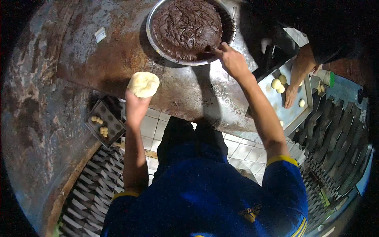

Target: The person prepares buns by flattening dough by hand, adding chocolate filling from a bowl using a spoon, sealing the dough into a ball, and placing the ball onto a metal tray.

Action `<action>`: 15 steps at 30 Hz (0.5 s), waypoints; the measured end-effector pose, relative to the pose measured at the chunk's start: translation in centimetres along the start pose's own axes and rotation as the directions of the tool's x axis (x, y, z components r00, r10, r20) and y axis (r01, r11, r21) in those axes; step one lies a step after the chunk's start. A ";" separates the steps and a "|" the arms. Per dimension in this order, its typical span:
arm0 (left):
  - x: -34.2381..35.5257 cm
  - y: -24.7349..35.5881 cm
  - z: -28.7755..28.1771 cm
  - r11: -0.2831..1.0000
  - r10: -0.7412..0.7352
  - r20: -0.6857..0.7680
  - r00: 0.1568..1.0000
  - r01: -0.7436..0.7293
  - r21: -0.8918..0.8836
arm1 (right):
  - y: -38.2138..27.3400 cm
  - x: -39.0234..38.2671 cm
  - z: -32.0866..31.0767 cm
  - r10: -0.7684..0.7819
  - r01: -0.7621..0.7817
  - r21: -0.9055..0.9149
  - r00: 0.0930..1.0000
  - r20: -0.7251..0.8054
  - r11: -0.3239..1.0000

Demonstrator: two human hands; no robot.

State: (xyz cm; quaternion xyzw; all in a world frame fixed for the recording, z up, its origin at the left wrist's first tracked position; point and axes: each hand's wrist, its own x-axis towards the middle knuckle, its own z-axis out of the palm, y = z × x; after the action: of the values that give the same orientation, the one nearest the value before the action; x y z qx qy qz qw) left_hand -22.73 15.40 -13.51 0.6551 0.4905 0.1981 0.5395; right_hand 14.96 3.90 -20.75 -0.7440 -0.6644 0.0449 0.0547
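A flattened round of pale dough (143, 84) rests on the fingers of my left hand (137, 107), held above the near edge of the worn table. My right hand (233, 61) reaches to the near right rim of a big metal bowl (152, 39). Thick, glossy dark brown paste (187, 27), like chocolate filling, fills most of that bowl. The fingers of my right hand are pinched together over the paste. A small dark shape shows at their tips, but I cannot make out what they grip.
At the right, another person's hand (291, 96) touches a metal tray (304, 85) holding several dough balls (280, 85). A dark moulded pan (112, 136) with small dough pieces stands at the left below the table edge. A white scrap (100, 34) lies on the table (90, 59).
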 end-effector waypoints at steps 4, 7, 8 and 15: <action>0.1 0.6 0.0 0.999 0.044 -0.011 0.999 -0.044 -0.015 | 0.0 3.4 -0.8 -0.188 0.204 -0.059 0.962 0.200 0.977; 0.1 0.9 0.0 0.998 0.065 -0.008 0.998 -0.065 0.010 | 0.0 5.2 -2.2 -0.191 0.214 -0.005 0.883 0.428 0.977; 0.2 1.2 0.0 0.999 0.046 0.007 0.999 -0.046 0.013 | 0.5 5.3 -1.6 -0.191 0.214 -0.007 0.883 0.429 0.977; -0.1 2.5 -0.4 0.997 0.034 0.009 0.999 -0.035 0.075 | 5.2 9.8 -0.7 -0.426 0.124 0.493 0.704 0.568 0.861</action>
State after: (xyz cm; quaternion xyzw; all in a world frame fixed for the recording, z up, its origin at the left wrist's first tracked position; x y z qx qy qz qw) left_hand -22.01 15.62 -11.10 0.6841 0.4842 0.1864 0.5126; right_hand 21.32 13.07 -20.71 -0.5387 -0.7202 0.4368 -0.0187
